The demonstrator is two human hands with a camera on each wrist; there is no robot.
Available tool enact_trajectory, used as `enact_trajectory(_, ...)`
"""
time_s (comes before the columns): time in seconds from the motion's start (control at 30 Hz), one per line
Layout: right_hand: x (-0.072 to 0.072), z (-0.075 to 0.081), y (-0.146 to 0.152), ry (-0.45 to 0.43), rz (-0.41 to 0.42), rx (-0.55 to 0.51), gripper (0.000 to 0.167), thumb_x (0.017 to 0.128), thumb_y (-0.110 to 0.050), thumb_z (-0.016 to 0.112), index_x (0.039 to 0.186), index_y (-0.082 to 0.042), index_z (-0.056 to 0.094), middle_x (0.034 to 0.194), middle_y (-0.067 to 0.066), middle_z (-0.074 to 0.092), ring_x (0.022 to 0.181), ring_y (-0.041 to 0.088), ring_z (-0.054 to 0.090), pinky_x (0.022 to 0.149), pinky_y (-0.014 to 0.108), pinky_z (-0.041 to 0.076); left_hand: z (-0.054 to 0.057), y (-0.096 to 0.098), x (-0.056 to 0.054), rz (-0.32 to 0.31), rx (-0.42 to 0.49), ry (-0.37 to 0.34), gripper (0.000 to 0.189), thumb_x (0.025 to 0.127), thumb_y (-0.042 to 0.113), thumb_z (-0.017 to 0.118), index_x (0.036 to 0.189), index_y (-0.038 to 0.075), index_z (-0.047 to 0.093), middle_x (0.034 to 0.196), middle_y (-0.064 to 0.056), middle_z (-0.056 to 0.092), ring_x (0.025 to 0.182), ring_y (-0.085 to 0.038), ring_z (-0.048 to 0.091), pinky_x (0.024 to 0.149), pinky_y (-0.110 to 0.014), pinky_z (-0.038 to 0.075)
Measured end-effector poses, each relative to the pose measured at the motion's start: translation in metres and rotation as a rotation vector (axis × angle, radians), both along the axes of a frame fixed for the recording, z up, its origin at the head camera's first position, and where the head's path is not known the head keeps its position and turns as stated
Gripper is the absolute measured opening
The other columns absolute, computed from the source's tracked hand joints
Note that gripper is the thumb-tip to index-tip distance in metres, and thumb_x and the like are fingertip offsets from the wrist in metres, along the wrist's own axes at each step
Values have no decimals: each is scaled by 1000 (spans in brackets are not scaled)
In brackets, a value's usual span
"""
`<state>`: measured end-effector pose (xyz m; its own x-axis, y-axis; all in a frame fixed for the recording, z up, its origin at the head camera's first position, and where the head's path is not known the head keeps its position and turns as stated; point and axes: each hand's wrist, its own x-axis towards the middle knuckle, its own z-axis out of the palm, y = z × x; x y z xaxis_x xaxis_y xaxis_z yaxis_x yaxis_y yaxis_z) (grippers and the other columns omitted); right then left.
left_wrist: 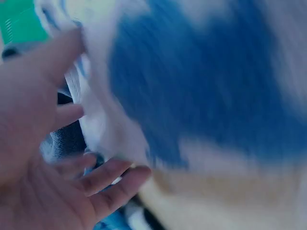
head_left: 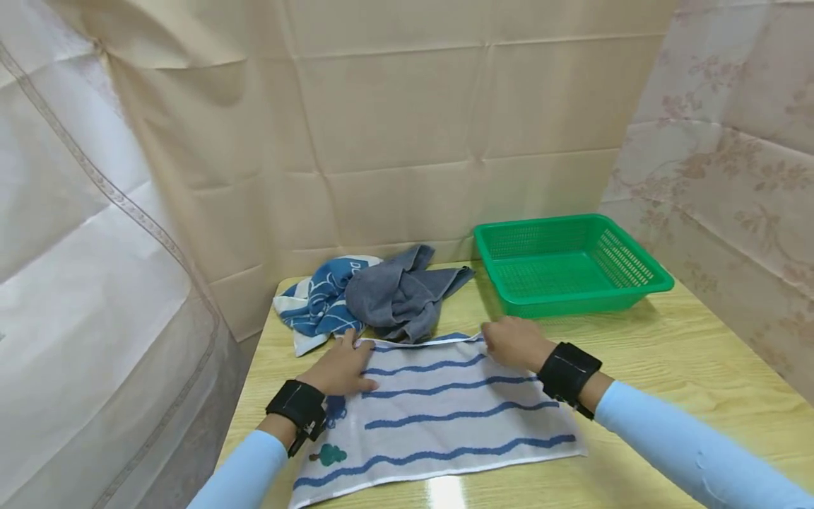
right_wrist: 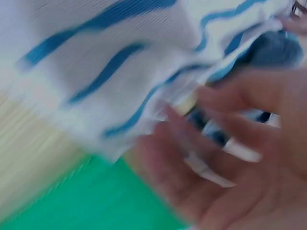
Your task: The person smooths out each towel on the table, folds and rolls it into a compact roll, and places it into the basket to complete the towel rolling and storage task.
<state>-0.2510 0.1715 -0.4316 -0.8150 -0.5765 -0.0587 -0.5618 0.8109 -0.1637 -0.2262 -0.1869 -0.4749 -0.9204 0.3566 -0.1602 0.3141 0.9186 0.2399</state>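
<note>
From my remote seat I see, nearest me, the white towel [head_left: 445,435] with wavy blue stripes, spread on the wooden table [head_left: 668,367]; its near edge slants across the tabletop, with a green tree motif [head_left: 331,454] by the near left corner; light blue sleeves [head_left: 674,428] and black wristbands [head_left: 569,375] come in from either side; my left hand [head_left: 340,369] rests over the towel's far left corner, fingers spread and relaxed, gripping nothing; my right hand [head_left: 516,343] is at the far right corner, fingers bent at the edge, but the wrist view is blurred and I cannot tell whether it pinches the cloth; the towel thus lies between the hands and on my side of them; just past its far edge a grey towel [head_left: 400,293] sits crumpled, touching a crumpled blue-and-white towel [head_left: 321,300] on its left; farther right stands the green basket [head_left: 572,305], upright, its perforated walls and floor showing inside; behind everything hangs a beige curtain [head_left: 394,141].
</note>
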Motion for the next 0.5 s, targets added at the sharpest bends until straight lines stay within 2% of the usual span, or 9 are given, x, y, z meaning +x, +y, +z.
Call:
enact_trajectory(0.1, -13, -15, -37, 74, 135, -138, 31, 93, -8, 71, 123, -9, 67, 111, 12, 65, 96, 29, 63, 75, 42, 54, -1, -5, 1, 83, 165, -60, 105, 81, 43, 89, 161, 13, 28, 149, -26, 36, 127, -39, 51, 100, -52, 49)
enact_trajectory(0.17, -19, -22, -59, 57, 200, -137, 45, 98, -17, 70, 142, -12, 57, 134, 17, 58, 115, 36, 59, 88, 48, 53, -1, -8, 2, 125, 250, -82, 115, 79, 39, 91, 164, 12, 19, 154, -26, 37, 133, -41, 49, 106, -54, 44)
enact_trajectory(0.23, -25, -28, -77, 32, 211, -96, 56, 101, -28, 68, 152, -16, 49, 149, 19, 48, 128, 43, 52, 96, 53, 51, -2, -11, 3, 144, 286, -85, 115, 78, 38, 92, 163, 10, 20, 153, -24, 43, 134, -40, 51, 108, -54, 43)
enact_trajectory(0.27, -28, -31, -83, 33, 208, -67, 59, 102, -34, 67, 155, -17, 46, 153, 20, 44, 132, 46, 49, 98, 55, 50, -3, -12, 3, 144, 296, -87, 111, 78, 37, 92, 162, 7, 25, 147, -22, 52, 130, -38, 55, 105, -52, 46)
enact_trajectory(0.33, -35, -36, -94, 41, 186, -20, 64, 102, -44, 64, 157, -19, 43, 156, 20, 41, 136, 48, 46, 100, 58, 48, -4, -15, 4, 125, 316, -89, 93, 79, 34, 92, 151, 2, 43, 125, -17, 65, 110, -32, 65, 93, -47, 52)
enact_trajectory(0.4, -44, -42, -101, 62, 149, 21, 66, 103, -52, 57, 158, -18, 42, 158, 20, 40, 138, 48, 43, 101, 59, 47, -4, -17, 4, 73, 303, -70, 65, 80, 32, 91, 131, 4, 60, 103, -8, 65, 92, -25, 63, 79, -42, 53)
enact_trajectory(0.47, -54, -46, -105, 93, 101, 42, 66, 105, -57, 49, 156, -17, 46, 157, 20, 41, 138, 48, 42, 102, 59, 45, -3, -19, 3, 4, 283, -27, 42, 82, 31, 90, 110, 9, 67, 97, -3, 60, 87, -21, 57, 74, -38, 49)
enact_trajectory(0.5, -60, -48, -106, 110, 70, 51, 65, 105, -58, 46, 155, -16, 48, 157, 20, 42, 138, 48, 42, 103, 60, 44, -2, -21, 3, -36, 272, 4, 35, 83, 32, 89, 102, 12, 67, 101, -3, 60, 91, -21, 56, 77, -39, 49)
